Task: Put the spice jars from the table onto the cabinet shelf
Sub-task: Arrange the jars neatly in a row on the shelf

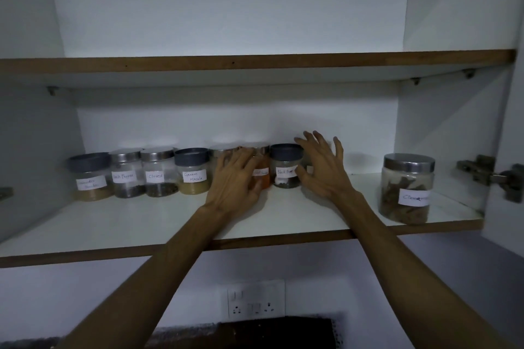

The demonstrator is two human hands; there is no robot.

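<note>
A row of labelled spice jars stands at the back of the lower cabinet shelf (283, 215): coriander powder (90, 178), black pepper (126, 174), cloves (158, 173) and garam masala (192, 171). My left hand (235, 178) cups a steel-lidded jar (222, 152) that stands on the shelf, with the thumb against an orange powder jar (263, 173). Right of that is a dark-lidded black pepper jar (286, 167). My right hand (320, 167) hovers with fingers spread in front of another jar (310, 169), mostly hidden behind it. A larger cinnamon jar (407, 190) stands apart at the right front.
The upper shelf (255, 61) runs above. A door hinge (487, 176) juts from the cabinet's right wall. Below the cabinet, a wall socket plate (255, 303) sits above a dark object (269, 331).
</note>
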